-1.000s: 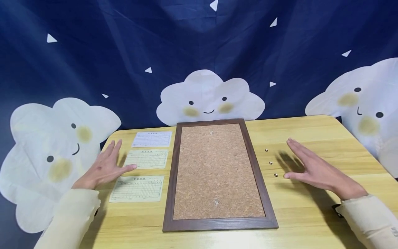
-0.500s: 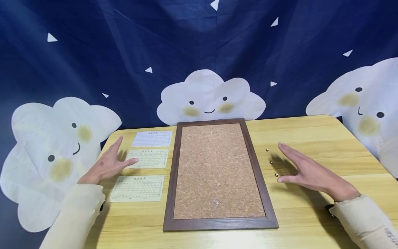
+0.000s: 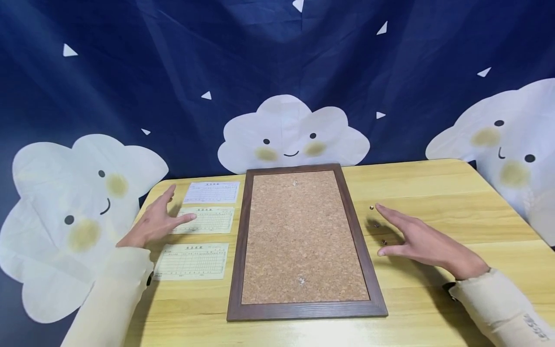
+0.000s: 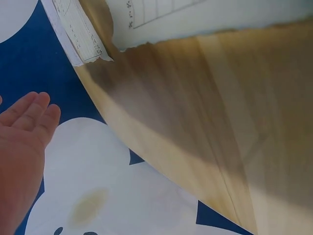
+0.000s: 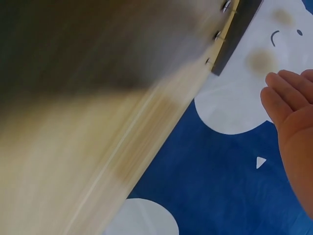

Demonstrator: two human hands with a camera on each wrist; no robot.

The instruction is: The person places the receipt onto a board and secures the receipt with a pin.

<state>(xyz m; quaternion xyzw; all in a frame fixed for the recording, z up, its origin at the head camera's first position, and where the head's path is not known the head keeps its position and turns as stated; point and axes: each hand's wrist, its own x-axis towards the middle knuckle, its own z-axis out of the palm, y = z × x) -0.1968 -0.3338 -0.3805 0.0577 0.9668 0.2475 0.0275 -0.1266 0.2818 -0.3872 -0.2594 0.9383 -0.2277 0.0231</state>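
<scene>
My left hand is held over the left side of the table, fingers extended and thumb spread, with nothing in it. Its thumb overlaps the middle one of three printed paper slips, the yellowish middle slip. A whiter slip lies behind that one and another yellowish slip in front. On the other side my right hand, also extended and holding nothing, hovers beside three small metal pushpins: the far pin, the middle pin and the near pin, close to its thumb tip.
Between the hands lies a cork board in a dark brown frame, with a small pale mark near its top and another near its bottom. The wooden table ends at a dark blue cloth printed with smiling clouds.
Both hands have moved inward: the left one rightward over the middle slip, the right one leftward to the pushpins. Slips, pins and board stay where they were.
</scene>
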